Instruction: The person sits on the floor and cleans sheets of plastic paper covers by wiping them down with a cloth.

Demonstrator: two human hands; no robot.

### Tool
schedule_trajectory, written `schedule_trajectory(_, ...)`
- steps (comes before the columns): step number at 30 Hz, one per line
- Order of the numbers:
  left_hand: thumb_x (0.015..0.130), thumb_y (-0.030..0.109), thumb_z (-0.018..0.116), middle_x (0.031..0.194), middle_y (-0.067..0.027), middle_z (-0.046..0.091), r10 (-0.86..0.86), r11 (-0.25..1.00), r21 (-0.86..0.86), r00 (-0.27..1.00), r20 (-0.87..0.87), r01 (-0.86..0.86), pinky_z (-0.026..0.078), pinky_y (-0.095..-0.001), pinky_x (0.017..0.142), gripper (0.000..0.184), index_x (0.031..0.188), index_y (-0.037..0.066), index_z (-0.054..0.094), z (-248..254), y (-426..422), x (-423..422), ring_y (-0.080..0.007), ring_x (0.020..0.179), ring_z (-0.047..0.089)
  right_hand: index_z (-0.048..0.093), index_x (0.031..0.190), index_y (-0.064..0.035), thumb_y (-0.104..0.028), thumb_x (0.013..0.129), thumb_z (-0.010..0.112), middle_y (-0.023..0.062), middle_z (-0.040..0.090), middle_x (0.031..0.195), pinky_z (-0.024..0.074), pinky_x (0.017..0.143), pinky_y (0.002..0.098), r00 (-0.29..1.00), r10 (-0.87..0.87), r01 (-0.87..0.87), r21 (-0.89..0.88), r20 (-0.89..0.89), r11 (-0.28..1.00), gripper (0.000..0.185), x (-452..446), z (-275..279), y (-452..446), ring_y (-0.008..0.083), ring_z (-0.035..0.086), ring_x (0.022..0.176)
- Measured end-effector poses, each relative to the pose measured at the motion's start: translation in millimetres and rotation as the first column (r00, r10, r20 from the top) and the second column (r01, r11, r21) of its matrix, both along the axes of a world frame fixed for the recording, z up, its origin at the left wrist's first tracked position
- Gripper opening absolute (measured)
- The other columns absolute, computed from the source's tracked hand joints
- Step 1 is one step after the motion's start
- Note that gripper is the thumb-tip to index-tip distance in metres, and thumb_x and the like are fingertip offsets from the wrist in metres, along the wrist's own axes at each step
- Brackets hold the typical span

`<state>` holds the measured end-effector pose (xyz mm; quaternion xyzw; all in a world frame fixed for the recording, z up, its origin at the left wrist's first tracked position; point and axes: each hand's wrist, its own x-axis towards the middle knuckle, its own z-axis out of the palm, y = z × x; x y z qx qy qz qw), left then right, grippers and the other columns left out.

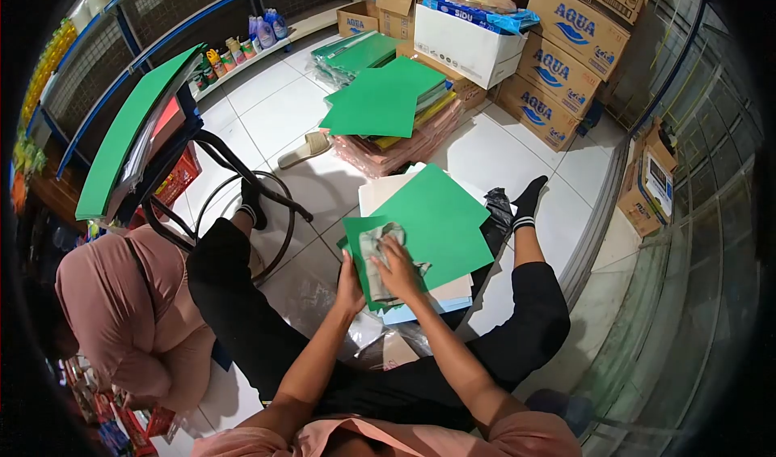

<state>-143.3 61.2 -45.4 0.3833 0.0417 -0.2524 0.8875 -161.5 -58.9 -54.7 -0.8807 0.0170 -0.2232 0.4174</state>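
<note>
Between my legs lies a stack of coloured card sheets, with a large green card sheet (440,222) on top and cream sheets (380,194) showing below. Another green card sheet (352,234) sits at the near left, held along its left edge by my left hand (349,285). A crumpled grey-beige cloth (372,247) rests on that sheet. My right hand (398,272) presses on the cloth with its fingers curled over it. A pale blue sheet (424,310) sticks out at the near edge of the stack.
More green sheets (388,93) lie on a pink wrapped bundle (380,156) ahead. At left, green folders (133,133) stand on a black-framed chair (230,162), near another person (129,311). Stacked cartons (558,69), a sandal (304,150) and a black plastic bag (499,214) are around.
</note>
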Motion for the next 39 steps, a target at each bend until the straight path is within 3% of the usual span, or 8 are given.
schedule_trajectory(4,0.088,0.053,0.033,0.114,-0.0103,0.053,-0.051,0.989,-0.14,0.997,-0.062,0.042,0.042,-0.0308,0.082,0.056,0.122,0.01,0.044,20,-5,-12,-0.0204,0.096,0.054,0.053,0.112,-0.0063,-0.028,0.079,0.055,0.0136,0.047,0.12,0.0272,0.097,0.0421,0.989,0.136,-0.142,0.094,0.064,0.985,0.04,-4,8,22,0.0319,0.039,0.116)
schedule_trajectory(9,0.09,0.043,0.039,0.11,-0.011,0.054,0.009,0.987,-0.157,0.989,-0.145,-0.032,0.045,-0.0314,0.077,0.047,0.117,0.006,0.047,21,0,-14,-0.0204,0.091,0.056,0.056,0.11,-0.0074,-0.03,0.078,0.056,0.0107,0.047,0.121,0.0266,0.096,0.0467,0.993,0.114,-0.111,-0.164,0.007,0.98,0.039,9,8,19,0.03,0.037,0.118)
schedule_trajectory(13,0.089,0.037,0.045,0.108,-0.0121,0.054,-0.001,0.874,0.485,1.0,0.026,-0.012,0.041,-0.033,0.08,0.044,0.118,0.004,0.045,-37,17,-6,-0.021,0.088,0.054,0.056,0.11,-0.0112,-0.034,0.078,0.055,0.0089,0.046,0.123,0.0226,0.096,0.0545,0.997,-0.015,-0.011,-0.313,-0.081,0.95,0.04,21,1,-13,0.0285,0.035,0.12)
schedule_trajectory(19,0.089,0.03,0.048,0.104,-0.0133,0.054,0.028,0.87,0.491,0.999,0.04,-0.044,0.042,-0.0337,0.079,0.04,0.117,0.002,0.045,-38,19,-6,-0.0217,0.088,0.053,0.057,0.11,-0.0127,-0.037,0.077,0.056,0.0102,0.045,0.124,0.0201,0.097,0.0583,0.954,-0.281,0.212,-0.428,-0.104,0.879,0.041,32,-5,-84,0.029,0.034,0.12)
schedule_trajectory(25,0.089,0.032,0.048,0.104,-0.0133,0.054,0.126,0.967,0.245,0.965,-0.23,-0.068,0.042,-0.0347,0.08,0.04,0.116,0.002,0.046,11,7,-11,-0.0219,0.09,0.052,0.052,0.115,-0.0127,-0.036,0.077,0.055,0.0158,0.042,0.125,0.0195,0.098,0.0566,0.866,-0.495,0.369,-0.57,-0.077,0.734,0.045,24,-7,-102,0.0323,0.032,0.122)
schedule_trajectory(28,0.089,0.032,0.048,0.105,-0.0136,0.054,0.048,0.999,0.009,0.878,-0.475,-0.05,0.044,-0.0354,0.079,0.041,0.116,0.002,0.046,40,7,-11,-0.0219,0.088,0.053,0.05,0.117,-0.0121,-0.034,0.075,0.056,0.0182,0.038,0.127,0.0245,0.095,0.0553,0.9,-0.421,0.291,-0.565,-0.111,0.772,0.047,12,-9,-66,0.0347,0.032,0.12)
schedule_trajectory(33,0.089,0.032,0.048,0.103,-0.0137,0.055,-0.034,0.998,-0.068,0.949,-0.313,0.014,0.046,-0.0356,0.076,0.04,0.115,0.002,0.046,22,7,-3,-0.0224,0.085,0.054,0.054,0.112,-0.012,-0.035,0.078,0.052,0.014,0.044,0.123,0.0256,0.096,0.0501,0.988,-0.07,0.021,-0.33,-0.137,0.944,0.041,19,-11,2,0.0298,0.038,0.117)
schedule_trajectory(39,0.089,0.03,0.048,0.101,-0.0139,0.055,-0.003,0.969,0.238,0.973,-0.23,0.06,0.047,-0.0349,0.073,0.038,0.112,0.001,0.047,-29,29,8,-0.0227,0.082,0.056,0.055,0.112,-0.015,-0.038,0.08,0.051,0.0083,0.045,0.124,0.019,0.098,0.057,0.991,-0.028,-0.022,-0.373,-0.129,0.928,0.04,51,1,-8,0.0275,0.037,0.118)
